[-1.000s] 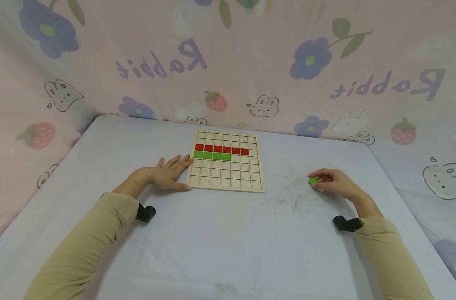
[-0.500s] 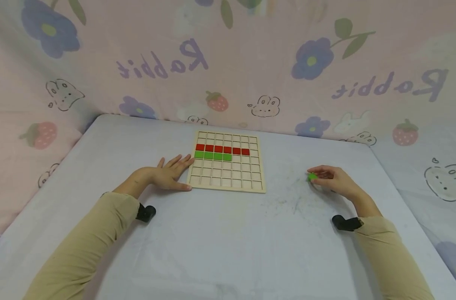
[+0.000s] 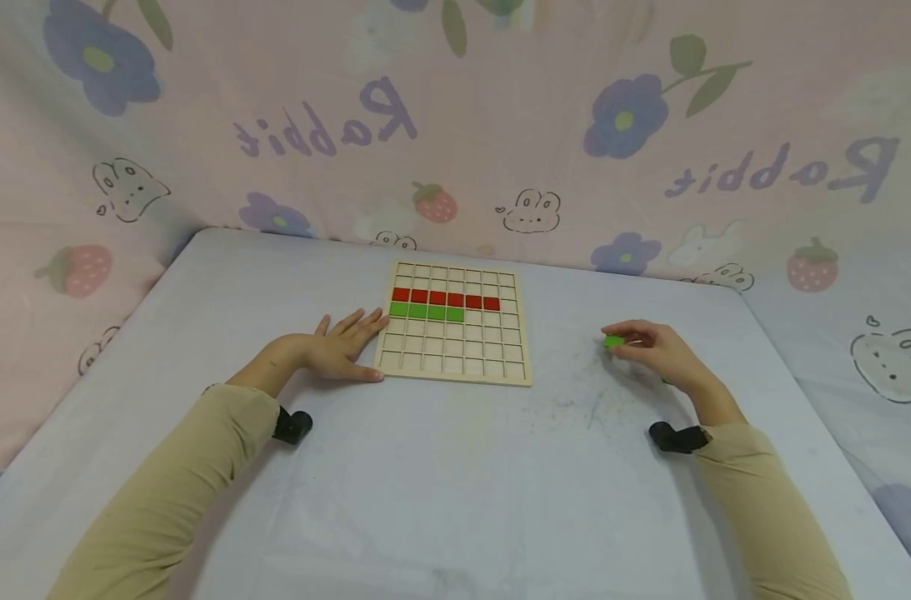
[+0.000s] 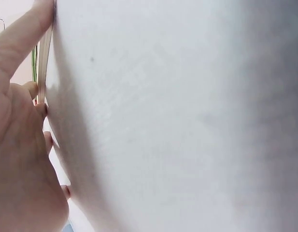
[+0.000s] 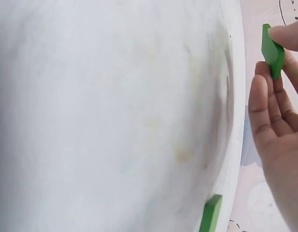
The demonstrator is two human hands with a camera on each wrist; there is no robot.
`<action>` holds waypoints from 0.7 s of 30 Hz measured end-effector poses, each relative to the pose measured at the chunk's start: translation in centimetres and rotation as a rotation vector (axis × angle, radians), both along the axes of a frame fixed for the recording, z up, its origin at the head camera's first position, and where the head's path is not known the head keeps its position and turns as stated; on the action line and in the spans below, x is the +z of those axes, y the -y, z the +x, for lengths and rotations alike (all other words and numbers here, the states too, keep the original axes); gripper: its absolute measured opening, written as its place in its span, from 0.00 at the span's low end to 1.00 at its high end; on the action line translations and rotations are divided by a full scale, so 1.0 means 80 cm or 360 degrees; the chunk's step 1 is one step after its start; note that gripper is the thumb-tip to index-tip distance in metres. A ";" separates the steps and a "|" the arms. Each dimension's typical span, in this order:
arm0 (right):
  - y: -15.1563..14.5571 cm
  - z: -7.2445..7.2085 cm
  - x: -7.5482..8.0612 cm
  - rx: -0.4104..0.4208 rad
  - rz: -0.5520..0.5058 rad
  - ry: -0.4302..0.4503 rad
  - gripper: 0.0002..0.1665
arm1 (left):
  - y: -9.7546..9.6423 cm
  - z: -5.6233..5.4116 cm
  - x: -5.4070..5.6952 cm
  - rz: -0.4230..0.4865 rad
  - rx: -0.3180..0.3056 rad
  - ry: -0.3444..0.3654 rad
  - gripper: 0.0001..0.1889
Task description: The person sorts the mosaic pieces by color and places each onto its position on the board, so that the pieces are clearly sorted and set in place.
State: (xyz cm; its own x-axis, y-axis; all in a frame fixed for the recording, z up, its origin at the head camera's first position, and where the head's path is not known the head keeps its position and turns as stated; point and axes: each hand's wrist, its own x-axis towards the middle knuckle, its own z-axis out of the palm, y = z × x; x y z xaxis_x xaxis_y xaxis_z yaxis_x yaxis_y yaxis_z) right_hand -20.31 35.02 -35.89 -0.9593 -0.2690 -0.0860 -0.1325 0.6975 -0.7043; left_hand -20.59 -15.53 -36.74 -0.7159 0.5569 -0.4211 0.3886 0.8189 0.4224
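Observation:
A wooden grid board (image 3: 451, 367) lies on the table, with a row of red square tiles (image 3: 437, 298) and, just below it, a shorter row of green tiles (image 3: 417, 312) from the left edge. My left hand (image 3: 335, 352) is spread flat beside the board, its fingertips and thumb at the left rim. To the right of the board, my right hand (image 3: 653, 350) pinches a green tile (image 5: 273, 50) between thumb and fingers. In the right wrist view that tile is raised off the table.
Another green tile (image 5: 211, 213) lies on the table under the right wrist, mostly hidden by it in the head view. The white table (image 3: 455, 483) meets a printed curtain (image 3: 470, 117) at the back. Smudges mark the cloth right of the board.
My right hand has lifted the green tile and moved left and slightly away from me with it. The left hand and the tiles on the board stay put.

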 end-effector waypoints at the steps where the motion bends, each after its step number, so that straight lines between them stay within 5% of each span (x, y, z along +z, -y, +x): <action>1: 0.001 0.000 0.000 -0.0006 -0.0003 0.0002 0.25 | 0.000 0.000 0.000 0.0000 0.0001 0.0000 0.50; 21: 0.035 -0.014 -0.004 0.0000 -0.0130 -0.0028 0.24 | 0.000 0.002 0.001 0.0038 0.0010 0.0001 0.50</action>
State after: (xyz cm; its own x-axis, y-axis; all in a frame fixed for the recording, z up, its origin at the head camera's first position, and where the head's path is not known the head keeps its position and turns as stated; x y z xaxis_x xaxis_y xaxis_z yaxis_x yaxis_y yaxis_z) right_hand -21.43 32.22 -36.20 -0.9604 -0.2746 -0.0471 -0.1452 0.6377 -0.7565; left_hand -20.46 -15.52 -36.68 -0.7193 0.5623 -0.4080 0.3832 0.8110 0.4421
